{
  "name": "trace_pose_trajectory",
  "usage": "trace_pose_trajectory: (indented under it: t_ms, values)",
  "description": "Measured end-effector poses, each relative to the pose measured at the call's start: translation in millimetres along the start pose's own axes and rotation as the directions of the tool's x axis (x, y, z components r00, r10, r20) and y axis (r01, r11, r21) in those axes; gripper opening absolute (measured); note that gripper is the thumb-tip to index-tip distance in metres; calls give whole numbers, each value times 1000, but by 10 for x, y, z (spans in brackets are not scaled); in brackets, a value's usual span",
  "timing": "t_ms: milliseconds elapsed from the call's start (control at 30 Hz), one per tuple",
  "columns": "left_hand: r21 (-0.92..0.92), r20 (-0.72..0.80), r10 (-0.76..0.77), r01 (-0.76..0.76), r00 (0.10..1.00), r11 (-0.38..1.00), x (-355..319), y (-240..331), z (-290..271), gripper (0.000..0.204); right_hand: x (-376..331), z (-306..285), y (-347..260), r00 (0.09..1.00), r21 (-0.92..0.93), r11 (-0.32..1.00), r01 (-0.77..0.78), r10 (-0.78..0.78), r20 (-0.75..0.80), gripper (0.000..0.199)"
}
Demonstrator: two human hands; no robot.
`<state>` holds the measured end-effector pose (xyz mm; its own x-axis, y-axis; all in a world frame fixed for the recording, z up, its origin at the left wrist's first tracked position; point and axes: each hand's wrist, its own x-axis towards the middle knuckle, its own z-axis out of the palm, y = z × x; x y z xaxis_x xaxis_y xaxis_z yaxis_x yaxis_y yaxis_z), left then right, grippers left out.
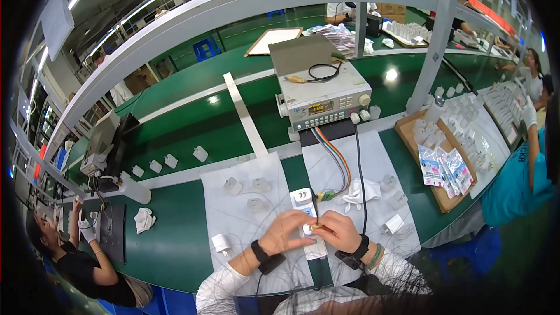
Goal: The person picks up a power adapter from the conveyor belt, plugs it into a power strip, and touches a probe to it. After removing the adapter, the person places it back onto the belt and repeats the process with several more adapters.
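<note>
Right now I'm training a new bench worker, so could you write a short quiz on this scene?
1. True or false: the left hand and the right hand are close together, in front of the grey instrument.
2. In the picture, where is the cardboard tray relative to that instrument? A) To its left. B) To its right. C) On top of it.
3. Fill in: beside the black wristband on the right wrist is a ____ bracelet.
Key: 1. True. 2. B. 3. Green.

The charger (302, 195) is white — the bench (181, 233) green, the wires (333, 148) multicoloured.
</note>
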<state>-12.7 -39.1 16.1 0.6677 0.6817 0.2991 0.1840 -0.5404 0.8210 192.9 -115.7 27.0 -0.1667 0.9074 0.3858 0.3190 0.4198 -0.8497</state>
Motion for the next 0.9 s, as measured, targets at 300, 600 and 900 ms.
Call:
trace_pose_trajectory:
  t_ms: [300,600,900]
  values:
    - [79,128,50,-61,990,995,-71,-182,182,44,547,10,142,982,25,998,-65,68,-175,21]
    - [-139,58,-108,115,993,984,-89,187,17,44,634,110,196,982,-19,994,-106,102,-156,22]
    - [575,-128,-95,152,987,804,1669,-315,-1366,35,617,57,253,988,43,994,-100,104,-112,22]
